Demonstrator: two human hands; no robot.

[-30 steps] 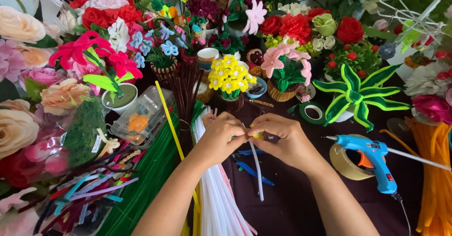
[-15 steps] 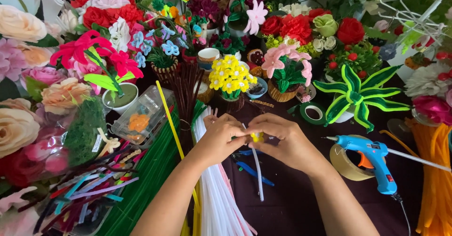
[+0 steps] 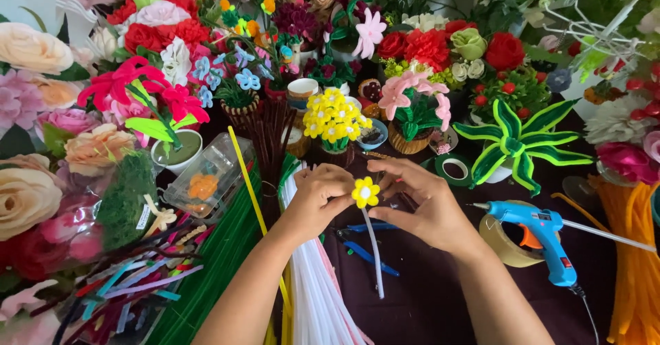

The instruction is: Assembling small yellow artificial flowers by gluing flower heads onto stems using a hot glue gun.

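Observation:
Both of my hands meet at the middle of the table around a small yellow pipe-cleaner flower [image 3: 366,192] with a white centre. Its white stem [image 3: 375,252] hangs down toward me. My left hand [image 3: 317,197] pinches the flower from the left, fingers curled. My right hand [image 3: 421,204] holds it from the right, fingertips at the petals. Under my hands lies a bundle of white pipe cleaners [image 3: 317,297] and blue-handled pliers [image 3: 368,245].
A blue glue gun [image 3: 540,235] rests on a tape roll [image 3: 500,243] at the right. Green pipe cleaners [image 3: 213,276] lie left, orange ones [image 3: 632,269] far right. Finished craft flowers and small pots, such as a yellow one [image 3: 335,121], crowd the back and left.
The flower has been turned so its yellow face points up at the camera. My hands have shifted slightly apart around it, and the white stem now hangs straighter.

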